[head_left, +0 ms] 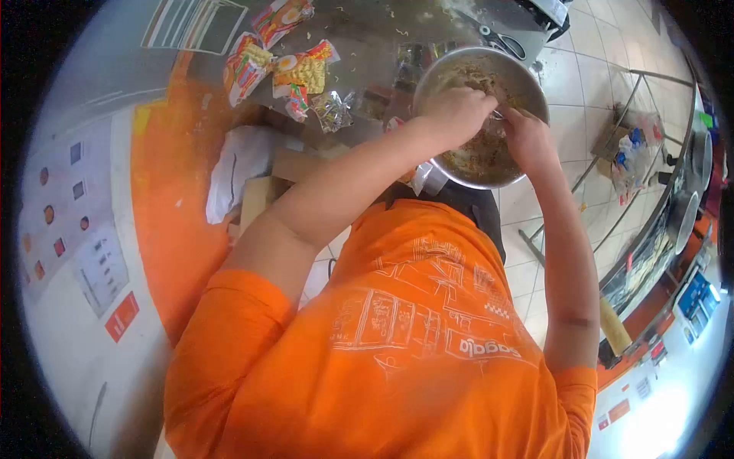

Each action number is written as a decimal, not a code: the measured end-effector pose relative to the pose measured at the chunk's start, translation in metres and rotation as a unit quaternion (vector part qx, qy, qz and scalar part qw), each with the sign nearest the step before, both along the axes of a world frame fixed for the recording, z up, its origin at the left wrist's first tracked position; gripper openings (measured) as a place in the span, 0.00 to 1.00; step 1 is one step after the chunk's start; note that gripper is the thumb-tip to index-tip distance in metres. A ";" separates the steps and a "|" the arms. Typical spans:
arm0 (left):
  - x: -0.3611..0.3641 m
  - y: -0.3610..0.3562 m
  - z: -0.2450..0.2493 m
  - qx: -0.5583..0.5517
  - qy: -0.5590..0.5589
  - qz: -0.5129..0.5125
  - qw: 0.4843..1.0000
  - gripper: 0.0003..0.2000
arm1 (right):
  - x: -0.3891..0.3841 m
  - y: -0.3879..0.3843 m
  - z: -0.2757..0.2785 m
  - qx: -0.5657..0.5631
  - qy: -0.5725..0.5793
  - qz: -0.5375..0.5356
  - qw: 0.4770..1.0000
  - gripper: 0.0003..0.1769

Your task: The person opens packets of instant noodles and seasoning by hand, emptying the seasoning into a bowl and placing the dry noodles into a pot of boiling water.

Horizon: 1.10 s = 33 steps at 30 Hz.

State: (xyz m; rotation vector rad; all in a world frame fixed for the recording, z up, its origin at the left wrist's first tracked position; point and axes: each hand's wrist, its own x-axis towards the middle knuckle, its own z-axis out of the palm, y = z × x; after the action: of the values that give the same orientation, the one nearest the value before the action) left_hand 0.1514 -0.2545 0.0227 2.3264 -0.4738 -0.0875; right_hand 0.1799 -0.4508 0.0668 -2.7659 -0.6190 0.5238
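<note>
Both hands are over a round metal bowl [501, 180] with brownish, crumbly food [480, 157] inside. My left hand [461, 115] reaches across its middle, fingers curled in towards a small shiny item between the hands. At the bowl's right side, my right hand [527, 138] has its fingers bent together near that same item, which is too small to make out. Opened noodle packets [248, 67] and a block of dry noodles [304, 75] lie on the dark counter left of the bowl.
Scissors [502, 43] lie just behind the bowl. A crumpled clear wrapper [333, 111] is on the counter, with cardboard [294, 164] and a white bag [237, 168] below its edge. Tiled floor and a metal frame stand at the right.
</note>
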 end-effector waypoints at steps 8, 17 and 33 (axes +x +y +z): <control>-0.002 -0.003 -0.003 -0.033 0.042 0.043 0.998 0.08 | 0.003 0.009 0.002 -0.045 -0.014 0.012 0.999 0.12; -0.004 0.015 0.018 -0.067 0.086 0.012 0.994 0.09 | 0.018 0.024 0.037 -0.152 0.011 0.089 0.984 0.12; -0.112 0.153 -0.068 -0.206 0.191 0.550 0.786 0.17 | -0.009 0.059 0.078 0.263 0.148 -0.096 0.949 0.14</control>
State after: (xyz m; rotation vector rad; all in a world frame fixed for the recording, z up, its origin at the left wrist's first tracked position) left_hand 0.0397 -0.1017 -0.0449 1.7448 0.9976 0.1038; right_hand 0.1711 -0.3919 0.1444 -2.1602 -0.3485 0.6100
